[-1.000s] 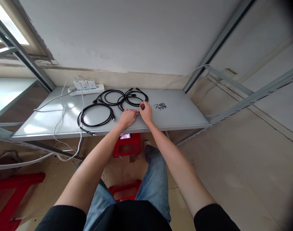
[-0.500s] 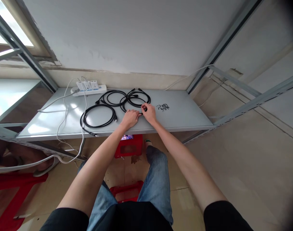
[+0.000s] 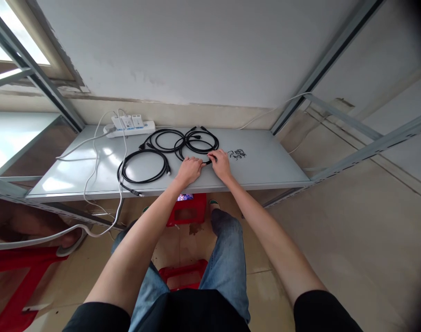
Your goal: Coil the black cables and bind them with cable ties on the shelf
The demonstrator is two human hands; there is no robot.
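My left hand [image 3: 190,170] rests at the front of the grey shelf with its fingers closed on a black cable [image 3: 208,162]. A short stretch of that cable shows between my hands. Close beside it, my right hand [image 3: 220,163] pinches the same cable with thumb and fingers; the exact grip is partly hidden. Behind the hands, coiled black cables [image 3: 202,152] overlap one another. Another coiled black cable [image 3: 144,181] lies to the left, its plug ends near the front edge. Just right of my right hand is a small heap of short black twist ties [image 3: 238,154].
A white power strip [image 3: 134,131] with chargers stands at the shelf's back left. White cords [image 3: 121,184] hang over the front edge. Metal uprights [image 3: 296,103] frame the shelf [image 3: 265,170]. Below are red stools [image 3: 201,210]; another person's leg [image 3: 33,223] shows at left.
My right hand has shifted slightly right, away from my left, so more of the cable between them shows. The whole view has moved a little.
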